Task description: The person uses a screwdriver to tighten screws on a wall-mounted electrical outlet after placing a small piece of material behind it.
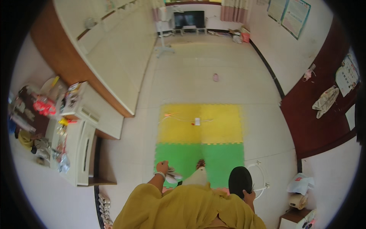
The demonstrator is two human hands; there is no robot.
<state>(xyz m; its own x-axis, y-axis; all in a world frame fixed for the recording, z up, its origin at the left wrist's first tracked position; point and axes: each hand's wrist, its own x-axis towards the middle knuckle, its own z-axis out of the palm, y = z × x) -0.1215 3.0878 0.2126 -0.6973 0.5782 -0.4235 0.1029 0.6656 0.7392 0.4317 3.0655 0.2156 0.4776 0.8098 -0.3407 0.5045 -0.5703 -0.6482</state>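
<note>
My left hand (162, 166) is closed in a fist over the left green tile of a foam puzzle mat (225, 156). Right beside it, on its inner side, is a pale grey-white thing (173, 175), too blurred to name; the fist hides how the two meet. On the other side, my right hand (249, 197) grips the near edge of a round black seat, tilted up on its side. White tube legs (264, 175) curve out to its right, so this looks like a stool (240, 181). My foot (200, 164) shows on the mat between my hands.
On the mat's yellow tiles lies a thin cable with a small white box (197, 121). Farther off, a pink item (215, 77) rests on the floor. A cluttered white cabinet (89, 110) stands left, a dark red door (309, 122) right. A television (189, 20) stands far back.
</note>
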